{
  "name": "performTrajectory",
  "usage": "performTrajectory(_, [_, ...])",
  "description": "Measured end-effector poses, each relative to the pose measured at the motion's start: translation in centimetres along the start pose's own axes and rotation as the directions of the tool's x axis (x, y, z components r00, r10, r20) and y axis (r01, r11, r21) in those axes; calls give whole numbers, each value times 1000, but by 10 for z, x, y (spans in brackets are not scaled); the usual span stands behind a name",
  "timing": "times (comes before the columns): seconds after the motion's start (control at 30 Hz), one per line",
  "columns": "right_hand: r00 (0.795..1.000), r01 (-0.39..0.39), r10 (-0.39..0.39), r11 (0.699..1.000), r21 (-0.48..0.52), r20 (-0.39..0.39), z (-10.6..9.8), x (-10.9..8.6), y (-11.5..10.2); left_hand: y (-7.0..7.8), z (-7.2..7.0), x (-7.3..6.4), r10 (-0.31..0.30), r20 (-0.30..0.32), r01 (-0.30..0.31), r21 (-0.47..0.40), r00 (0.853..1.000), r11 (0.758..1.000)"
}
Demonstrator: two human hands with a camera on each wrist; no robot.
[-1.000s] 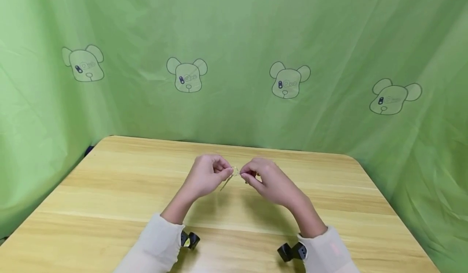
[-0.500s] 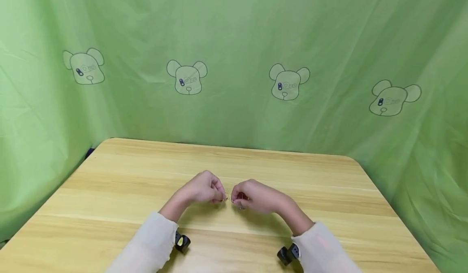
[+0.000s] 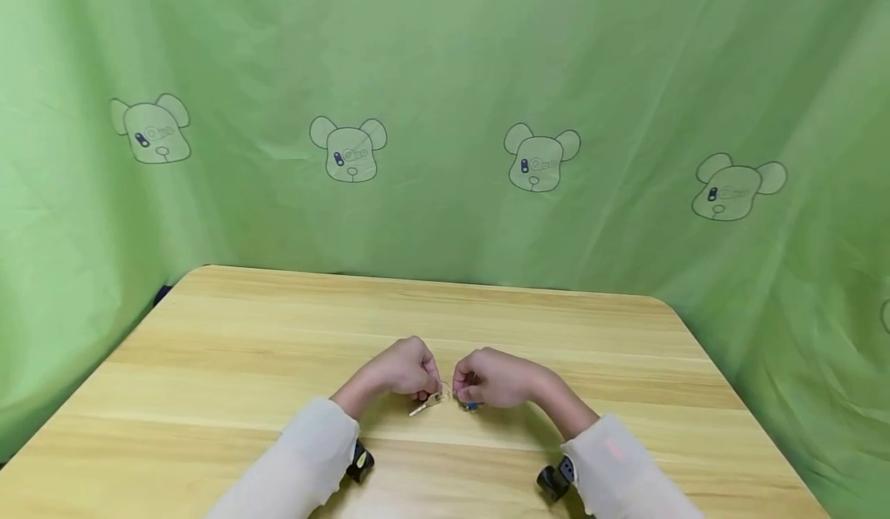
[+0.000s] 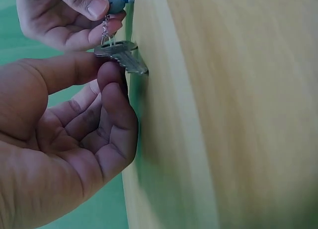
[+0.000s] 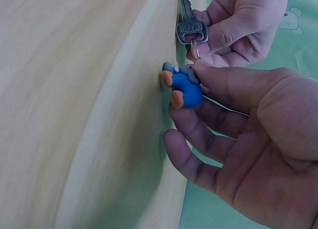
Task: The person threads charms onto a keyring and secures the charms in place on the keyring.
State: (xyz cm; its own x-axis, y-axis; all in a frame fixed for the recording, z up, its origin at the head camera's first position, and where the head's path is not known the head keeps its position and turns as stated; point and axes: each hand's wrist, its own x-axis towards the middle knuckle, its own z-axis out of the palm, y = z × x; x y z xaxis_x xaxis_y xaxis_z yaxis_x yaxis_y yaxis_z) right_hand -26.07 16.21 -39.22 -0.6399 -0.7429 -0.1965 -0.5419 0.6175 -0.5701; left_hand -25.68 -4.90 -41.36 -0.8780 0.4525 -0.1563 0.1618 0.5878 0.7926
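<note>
Both hands meet low over the wooden table, joined by a small keychain. My left hand pinches the thin key ring between thumb and forefinger. A silver key hangs from it at the fingertips, its blade slanting down in the head view. My right hand pinches the keychain's short chain just above a blue and grey figurine with orange feet. The figurine dangles beside the curled right fingers. Fingertips partly cover the ring, so its exact opening cannot be made out.
The light wooden table reaches under both forearms. Behind it and at the sides hangs a green curtain printed with bear heads. A black wrist camera sits at the right cuff, another wrist camera at the left cuff.
Both hands have come down closer to the tabletop and nearer the body, still pinching the keychain between them. The key and the blue figurine now show below the hands.
</note>
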Motion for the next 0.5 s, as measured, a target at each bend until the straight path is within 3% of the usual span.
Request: performTrajectory(0.5, [1000,-31,31,996,84,5,1,-2,13,5,7,1,-26,6,25,45,1000,999])
